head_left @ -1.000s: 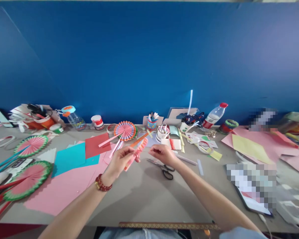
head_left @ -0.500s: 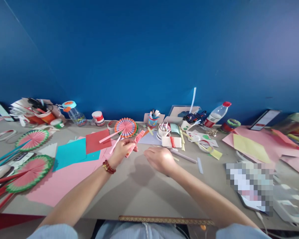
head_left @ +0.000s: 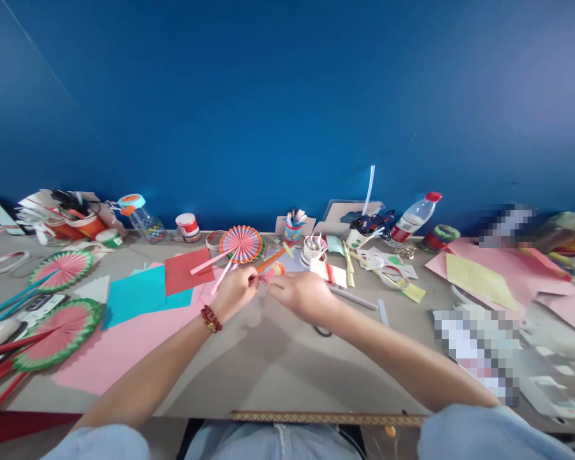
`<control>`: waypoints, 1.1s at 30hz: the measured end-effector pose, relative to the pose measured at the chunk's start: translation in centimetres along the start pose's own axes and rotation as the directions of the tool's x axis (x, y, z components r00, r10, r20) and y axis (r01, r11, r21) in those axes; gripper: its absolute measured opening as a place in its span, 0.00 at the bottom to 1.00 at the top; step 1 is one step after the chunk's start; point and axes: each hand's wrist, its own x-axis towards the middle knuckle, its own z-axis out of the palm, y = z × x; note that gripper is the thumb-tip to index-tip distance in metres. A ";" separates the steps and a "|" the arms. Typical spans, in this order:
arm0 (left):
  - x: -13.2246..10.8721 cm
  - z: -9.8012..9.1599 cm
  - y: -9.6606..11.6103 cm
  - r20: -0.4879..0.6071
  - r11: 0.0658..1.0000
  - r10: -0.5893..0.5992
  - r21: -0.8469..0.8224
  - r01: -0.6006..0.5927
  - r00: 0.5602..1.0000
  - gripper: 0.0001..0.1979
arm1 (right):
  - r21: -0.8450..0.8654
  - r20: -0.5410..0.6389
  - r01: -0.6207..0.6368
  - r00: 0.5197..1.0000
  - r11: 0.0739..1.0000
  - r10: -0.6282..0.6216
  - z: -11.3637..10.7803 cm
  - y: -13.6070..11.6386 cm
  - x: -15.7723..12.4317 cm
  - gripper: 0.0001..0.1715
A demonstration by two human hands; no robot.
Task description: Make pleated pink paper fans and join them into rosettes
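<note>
Nearest to us, light blue sleeves point(head_left: 112, 442) frame a grey table point(head_left: 249, 377), along whose near edge runs a gold-patterned strip point(head_left: 326, 418). Farther in, at left, we find a large pink sheet point(head_left: 108, 358) lying flat; a black loop point(head_left: 322, 334) shows just beside the right forearm. Beyond these, above the middle of the table, we see the two hands close together. The left hand point(head_left: 238, 291), below which a beaded bracelet point(head_left: 211, 318) circles the wrist, has its thumb and fingertips closed on a small pink and orange paper piece point(head_left: 270, 274). The right hand point(head_left: 305, 295) is curled at the piece's right side; its fingertips are partly hidden, so we cannot tell whether they grip. Behind the hands, we note a white card point(head_left: 319, 268) with a red band, then a round pleated fan point(head_left: 241, 244). Farther back stand a blue cup point(head_left: 292, 234) and a tilted red-capped bottle point(head_left: 414, 218), before the blue wall point(head_left: 287, 115).
</note>
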 end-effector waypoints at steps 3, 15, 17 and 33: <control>-0.7 0.0 1.0 0.026 0.981 0.095 0.168 -0.098 0.995 0.07 | 0.034 -0.057 -0.042 0.997 0.999 0.044 -0.4 1.4 1.0 0.10; -2.4 -1.1 3.4 0.236 0.896 0.271 0.293 -0.334 0.933 0.12 | 0.429 -0.243 -0.064 0.953 0.901 0.184 2.0 5.6 2.3 0.12; -2.6 -1.2 3.7 0.248 0.915 0.283 0.219 -0.338 0.927 0.12 | 0.535 -0.226 -0.063 0.950 0.842 0.214 2.6 5.7 2.5 0.11; -0.1 -2.3 2.4 0.117 0.716 -0.162 -0.669 0.199 0.980 0.08 | 0.915 0.002 -0.222 0.838 0.338 0.545 8.9 1.1 -1.5 0.22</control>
